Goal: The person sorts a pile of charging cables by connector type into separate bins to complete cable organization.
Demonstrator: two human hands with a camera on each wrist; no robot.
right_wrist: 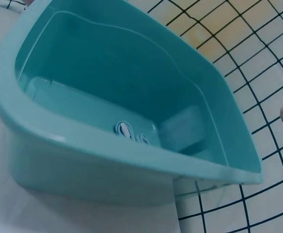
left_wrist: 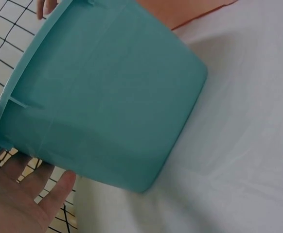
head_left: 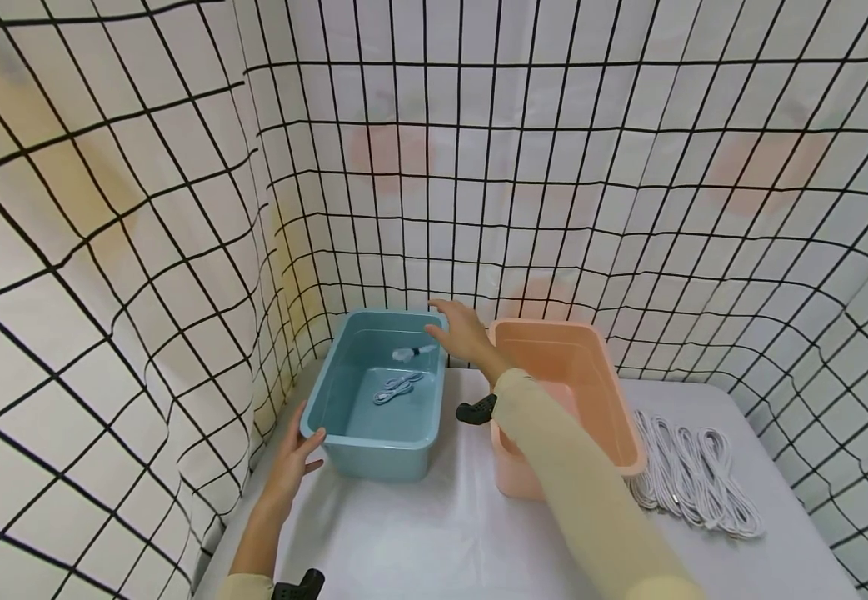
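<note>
A blue plastic bin [head_left: 385, 454] stands on the left of the table. My left hand [head_left: 287, 462] holds its near left corner, thumb over the rim and fingers spread along the outer wall [left_wrist: 32, 194]. Above the bin's far right corner is my right hand [head_left: 464, 333], fingers apart and nothing between them. Inside the bin, a coiled light-blue cable [head_left: 398, 387] lies on the floor. A small whitish item [head_left: 413, 352] shows near the far right wall; it is blurred in the right wrist view, and its kind is unclear.
An orange bin [head_left: 554, 333] stands to the right, partly behind my right forearm. Several bundled white cords [head_left: 692, 475] lie beyond it on the white-covered table [head_left: 419, 542]. Black wire grid [head_left: 554, 167] walls off the back and sides.
</note>
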